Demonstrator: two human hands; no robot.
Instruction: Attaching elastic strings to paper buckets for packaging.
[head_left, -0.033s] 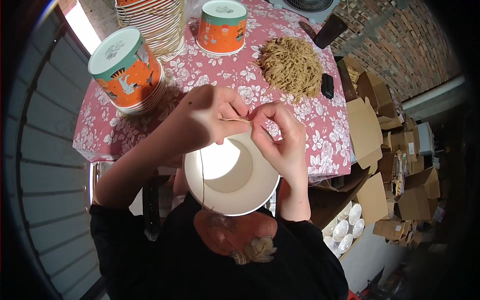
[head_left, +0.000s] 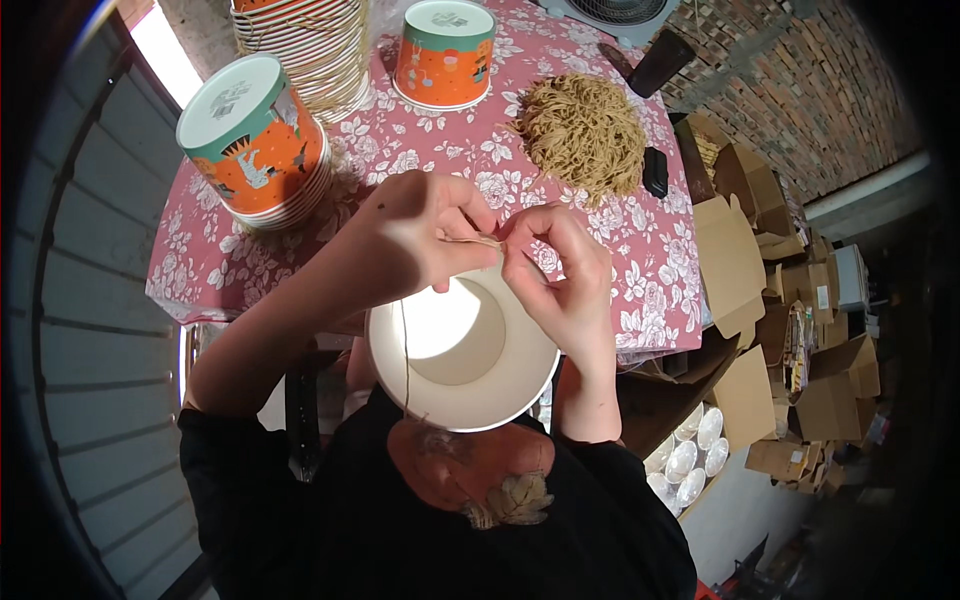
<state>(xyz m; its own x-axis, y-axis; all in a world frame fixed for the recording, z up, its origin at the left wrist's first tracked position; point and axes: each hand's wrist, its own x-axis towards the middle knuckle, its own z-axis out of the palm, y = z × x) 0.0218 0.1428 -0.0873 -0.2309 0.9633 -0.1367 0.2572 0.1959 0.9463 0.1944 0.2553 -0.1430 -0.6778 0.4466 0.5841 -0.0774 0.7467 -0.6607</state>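
Over the near edge of the flowered tablecloth (head_left: 640, 260), both hands meet at the far rim of a white paper bucket (head_left: 462, 350), which sits tilted toward the person's lap with its open mouth facing up; the left hand (head_left: 420, 235) is curled almost shut, thumb and forefinger pinched on a thin length of tan twine (head_left: 404, 350); the right hand (head_left: 560, 275) is likewise nearly closed, its fingertips pinching the same twine just beside the left, right at the bucket's rim; one strand hangs down across the bucket's white inside toward the near lip. Compared with the picture from the same instant, nothing has shifted; hands, bucket and strand lie in the same places, so the work reads, as a judgement, as a fine fastening of twine at the rim, held mid-step. Beyond the hands lies a heap of cut twine pieces (head_left: 585, 135) on the cloth; to the left stands a stack of orange and green printed buckets (head_left: 255, 140), upside down; another single printed bucket (head_left: 445, 55) stands farther back; flattened cardboard boxes (head_left: 740, 270) crowd the floor to the right.
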